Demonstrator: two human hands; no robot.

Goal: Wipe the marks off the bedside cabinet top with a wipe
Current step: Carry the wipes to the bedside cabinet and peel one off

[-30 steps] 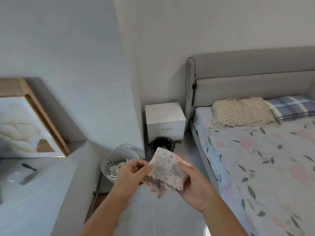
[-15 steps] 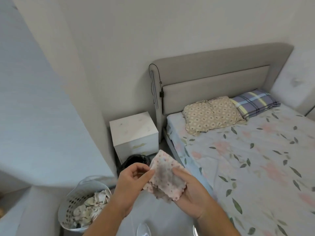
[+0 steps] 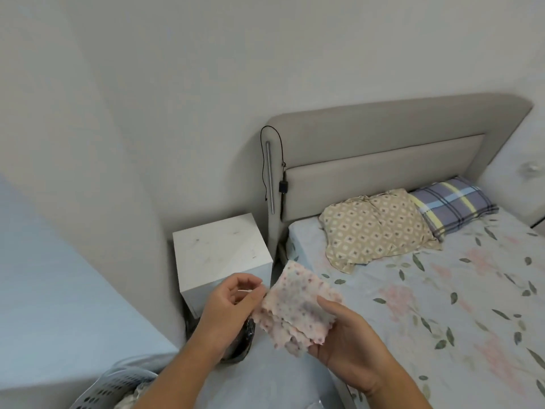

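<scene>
Floral wipe (image 3: 296, 311), prob. diagonal, up-left.

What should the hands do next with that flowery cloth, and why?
Probably carry the cloth forward and lay it flat on the cabinet top. The right hand holds it in the air, the left hand pinches its edge, and it isn't touching the cabinet. Dark smudges show on the white top, so wiping hasn't started.

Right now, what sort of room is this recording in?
Most likely a home bedroom: a bed with an upholstered headboard and two pillows, and a white bedside cabinet beside it.
</scene>
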